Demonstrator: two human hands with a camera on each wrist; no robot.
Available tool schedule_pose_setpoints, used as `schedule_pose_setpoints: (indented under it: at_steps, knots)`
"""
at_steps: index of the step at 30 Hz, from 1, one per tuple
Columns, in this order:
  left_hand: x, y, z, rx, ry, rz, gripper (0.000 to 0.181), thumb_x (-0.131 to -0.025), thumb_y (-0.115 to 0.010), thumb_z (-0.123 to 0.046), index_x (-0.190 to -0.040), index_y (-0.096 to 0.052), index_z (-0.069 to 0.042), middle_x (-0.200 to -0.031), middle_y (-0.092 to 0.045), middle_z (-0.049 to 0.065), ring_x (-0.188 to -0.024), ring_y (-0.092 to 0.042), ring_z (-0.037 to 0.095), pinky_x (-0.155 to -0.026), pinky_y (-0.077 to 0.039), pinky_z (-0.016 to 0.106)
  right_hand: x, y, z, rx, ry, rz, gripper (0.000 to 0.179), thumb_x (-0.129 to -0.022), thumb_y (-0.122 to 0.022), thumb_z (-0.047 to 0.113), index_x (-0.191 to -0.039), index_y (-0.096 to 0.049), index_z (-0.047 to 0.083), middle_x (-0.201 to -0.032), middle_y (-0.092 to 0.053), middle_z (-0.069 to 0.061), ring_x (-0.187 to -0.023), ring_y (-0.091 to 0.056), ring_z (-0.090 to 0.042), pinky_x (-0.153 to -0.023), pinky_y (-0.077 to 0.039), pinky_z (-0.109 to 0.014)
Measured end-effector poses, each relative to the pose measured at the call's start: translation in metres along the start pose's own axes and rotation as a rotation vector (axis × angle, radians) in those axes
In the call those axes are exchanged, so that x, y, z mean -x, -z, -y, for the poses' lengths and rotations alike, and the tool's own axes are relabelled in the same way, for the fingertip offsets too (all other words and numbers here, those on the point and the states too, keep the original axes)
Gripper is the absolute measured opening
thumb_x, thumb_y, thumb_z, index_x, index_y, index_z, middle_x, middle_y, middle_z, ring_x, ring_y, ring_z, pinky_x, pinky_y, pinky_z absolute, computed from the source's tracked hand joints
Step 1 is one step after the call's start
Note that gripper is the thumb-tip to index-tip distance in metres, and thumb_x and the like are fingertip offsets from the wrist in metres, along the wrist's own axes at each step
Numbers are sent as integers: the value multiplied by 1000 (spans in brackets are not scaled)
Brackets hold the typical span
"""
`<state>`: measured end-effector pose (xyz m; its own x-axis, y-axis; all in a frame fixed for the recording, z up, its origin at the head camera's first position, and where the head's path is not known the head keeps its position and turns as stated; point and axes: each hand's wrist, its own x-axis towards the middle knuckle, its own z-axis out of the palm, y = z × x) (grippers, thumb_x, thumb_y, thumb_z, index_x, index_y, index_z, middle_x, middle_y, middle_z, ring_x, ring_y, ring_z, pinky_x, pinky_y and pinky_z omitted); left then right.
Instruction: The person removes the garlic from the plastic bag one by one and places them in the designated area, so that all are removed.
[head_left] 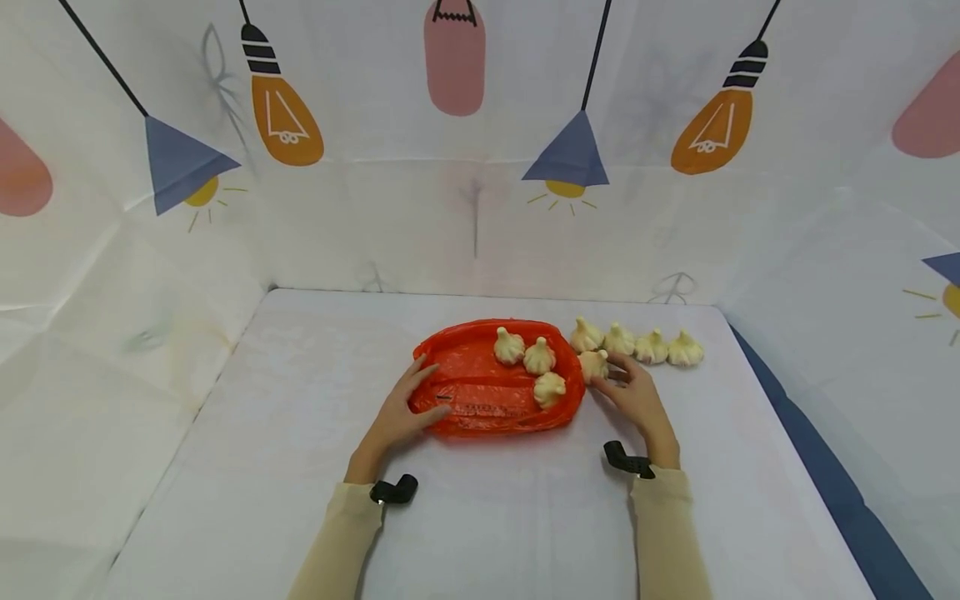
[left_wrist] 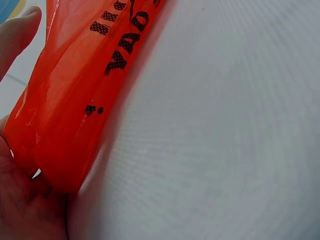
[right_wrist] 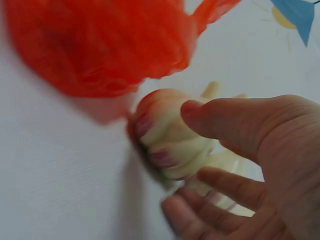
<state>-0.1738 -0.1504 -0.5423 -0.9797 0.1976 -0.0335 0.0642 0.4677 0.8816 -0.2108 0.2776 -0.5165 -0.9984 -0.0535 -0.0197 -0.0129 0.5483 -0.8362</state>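
Note:
A red plastic bag (head_left: 472, 371), spread into a shallow oval with a raised rim, sits mid-table. Black print shows along its side in the left wrist view. Three garlic bulbs (head_left: 539, 357) rest inside it, toward its right half. My left hand (head_left: 401, 408) touches the bag's left end, thumb and fingers spread along the rim. Just outside the right rim, my right hand (head_left: 633, 392) pinches a garlic bulb (right_wrist: 175, 132) between thumb and fingers. That bulb has purple streaks and tilts in the right wrist view, with a shadow on the table below.
Several more garlic bulbs (head_left: 651, 347) stand in a row right of the bag, beyond the right hand. White cloth covers the table (head_left: 315, 367). A white sheet with printed lamps (head_left: 360, 225) hangs behind and at both sides. Dark blue cloth (head_left: 817, 467) shows past the right edge.

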Motion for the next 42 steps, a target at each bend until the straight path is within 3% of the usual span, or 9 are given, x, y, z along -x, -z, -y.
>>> schedule_pose_setpoints:
  at_steps: [9,20,28,34,42]
  knots:
    - [0,0,-2,5,-6,13,79,-89,-78,-44,-157,-43,-28,-173,-17,-4,-160,-14,32,-123,-20,69,12,21,25,0,3,23,76,-97,-73,32,-157,-36,4,-161,-38,-23,-141,-45,-48,-106,-49,-63]
    - [-1,2,-3,3,-10,7,80,-87,-80,-44,-157,-44,-26,-173,-19,-3,-160,-16,32,-123,-20,68,7,24,73,41,87,62,76,-97,-73,33,-159,-35,9,-163,-37,-19,-143,-42,-48,-110,-44,-64]
    - [0,1,-1,-11,-10,0,80,-88,-79,-44,-157,-44,-27,-173,-19,-2,-159,-16,33,-122,-21,69,-1,15,117,43,177,147,75,-95,-75,35,-157,-39,13,-162,-40,-12,-145,-42,-44,-112,-45,-60]
    - [1,1,-3,-8,7,-6,79,-88,-79,-42,-157,-44,-28,-173,-19,-3,-159,-16,33,-122,-23,69,-8,4,145,123,232,212,73,-95,-76,29,-156,-40,12,-160,-41,-15,-141,-46,-42,-110,-48,-58]
    - [1,0,-5,-5,7,-3,78,-89,-79,-39,-157,-44,-26,-173,-19,-2,-160,-16,33,-122,-22,68,-25,-10,161,218,235,332,74,-95,-75,27,-157,-39,10,-157,-45,-17,-137,-52,-43,-106,-51,-59]
